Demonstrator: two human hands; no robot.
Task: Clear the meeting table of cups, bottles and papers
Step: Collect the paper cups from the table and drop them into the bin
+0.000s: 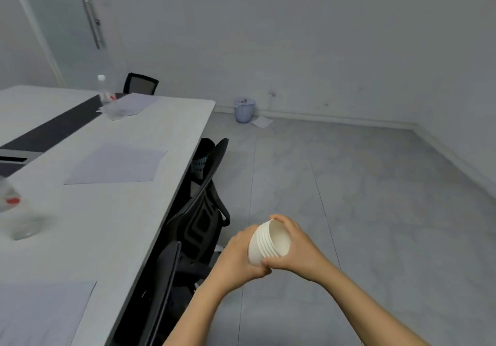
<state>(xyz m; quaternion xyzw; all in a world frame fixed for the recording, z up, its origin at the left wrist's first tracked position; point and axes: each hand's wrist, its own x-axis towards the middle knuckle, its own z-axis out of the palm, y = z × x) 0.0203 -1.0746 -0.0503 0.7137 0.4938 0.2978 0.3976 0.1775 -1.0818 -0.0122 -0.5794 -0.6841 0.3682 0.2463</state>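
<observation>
A stack of several white paper cups (271, 243) is held over the floor, to the right of the table. My left hand (239, 257) grips its lower body. My right hand (292, 249) wraps around the rims from the right. On the white meeting table (112, 225) lie a sheet of paper (118, 164) in the middle, another sheet (40, 313) at the near edge and papers (128, 105) at the far end. A clear plastic bottle (106, 96) stands by the far papers. A second clear bottle (16, 211) stands at the left edge of view.
Two black office chairs (198, 211) are tucked under the table's right side, and a third chair (141, 84) stands at the far end. A pale waste bin (244, 109) stands by the far wall with a paper (261, 121) on the floor beside it. A door (67, 23) is at the back left.
</observation>
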